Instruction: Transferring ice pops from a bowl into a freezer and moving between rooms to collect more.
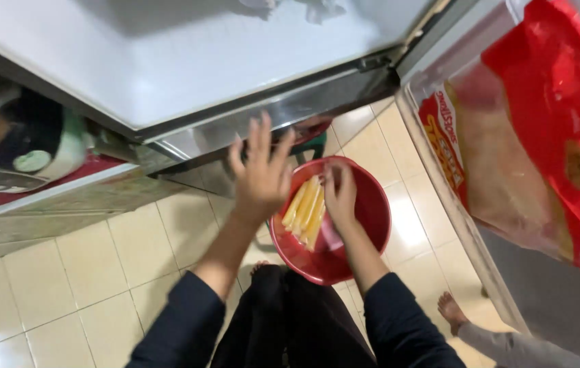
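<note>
Yellow sticks (303,208) are lying in a red bowl (372,204) held low over the tiled floor (65,293), just below a fridge door (167,61). Right hand (340,197) is gripping the bowl's inner edge beside the sticks. Left hand (261,170) is hovering open, fingers spread, touching nothing. Step looks like carrying the bowl at the fridge; next move calls for a steady two-handed hold. Red bag (542,129) is sitting on the right.

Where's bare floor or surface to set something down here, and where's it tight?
Free: the tiled floor left of the left arm, below the metal shelf; the white fridge top, mostly bare. Narrow strip of tiles between the red bowl and the fridge door. Crowded: the bowl, with yellow sticks, the right hand, and the left hand at its rim.
</note>
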